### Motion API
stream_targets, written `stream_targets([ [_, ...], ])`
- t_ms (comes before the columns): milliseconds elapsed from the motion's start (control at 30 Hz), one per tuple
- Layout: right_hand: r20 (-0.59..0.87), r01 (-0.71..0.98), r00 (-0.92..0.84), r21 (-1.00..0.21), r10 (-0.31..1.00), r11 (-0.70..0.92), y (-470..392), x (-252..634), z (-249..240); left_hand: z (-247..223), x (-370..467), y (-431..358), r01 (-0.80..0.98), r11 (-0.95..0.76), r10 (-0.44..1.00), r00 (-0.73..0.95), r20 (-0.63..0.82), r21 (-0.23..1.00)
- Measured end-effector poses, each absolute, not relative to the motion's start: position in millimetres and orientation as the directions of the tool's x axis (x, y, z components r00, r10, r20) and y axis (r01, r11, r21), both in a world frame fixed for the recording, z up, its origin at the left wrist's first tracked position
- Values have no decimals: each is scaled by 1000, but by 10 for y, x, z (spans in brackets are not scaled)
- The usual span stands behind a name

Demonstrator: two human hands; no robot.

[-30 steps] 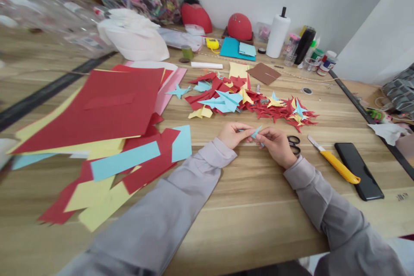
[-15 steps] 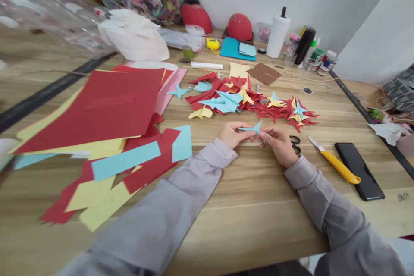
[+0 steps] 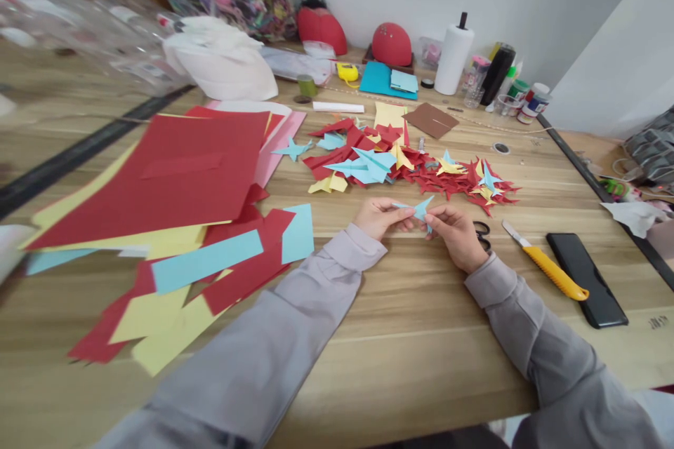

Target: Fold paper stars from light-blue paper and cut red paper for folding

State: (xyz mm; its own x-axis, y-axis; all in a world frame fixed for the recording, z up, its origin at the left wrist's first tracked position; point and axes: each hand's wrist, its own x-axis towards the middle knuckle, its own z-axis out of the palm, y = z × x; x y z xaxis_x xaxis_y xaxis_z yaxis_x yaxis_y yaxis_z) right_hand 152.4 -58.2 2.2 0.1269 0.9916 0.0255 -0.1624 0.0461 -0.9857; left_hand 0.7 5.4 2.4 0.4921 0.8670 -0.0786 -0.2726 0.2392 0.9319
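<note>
A small light-blue folded paper star [image 3: 423, 208] is pinched between both my hands above the wooden table [image 3: 400, 365]. My left hand [image 3: 380, 219] grips its left side with thumb and fingers. On its right side, my right hand [image 3: 453, 231] has fingers and thumb closed on the paper. Parts of the star are hidden behind my fingers. Just beyond my hands lies a pile of folded paper pieces [image 3: 368, 165] in red, blue and yellow. Black-handled scissors [image 3: 481, 233] lie beside my right hand, partly covered by it.
To the left are stacked red paper sheets [image 3: 200, 182] and loose cut strips, including a blue strip [image 3: 208, 261]. A yellow utility knife [image 3: 555, 273] rests against a black phone [image 3: 590, 284] at right. Bottles, a white roll [image 3: 453, 59] and red domes line the back.
The blue paper star has turned slightly in my fingers, so more of its points show on the right. Both hands stay in nearly the same place.
</note>
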Motion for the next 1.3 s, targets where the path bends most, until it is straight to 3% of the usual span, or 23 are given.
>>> stream_targets([
  [233,21,-141,128,-989,992,39,-594,1512,27,4,14,65,-310,245,872,485,-70,919],
  [500,45,-30,-24,-999,999,44,-622,1500,46,-8,8,67,-254,206,881,468,-66,945],
  [667,67,-3,0,-998,998,67,-603,1513,-1,23,15,51,-277,221,907,411,-93,935],
  [1100,40,-52,110,-998,993,45,-609,1525,9,21,-22,116,-432,361,866,485,-125,826],
  [1200,27,-61,112,-998,993,34,-603,1534,10,21,-9,96,-464,313,882,465,-72,829],
  [1300,14,-44,94,-999,996,18,-601,1529,12,-20,15,69,-362,185,890,456,1,913],
])
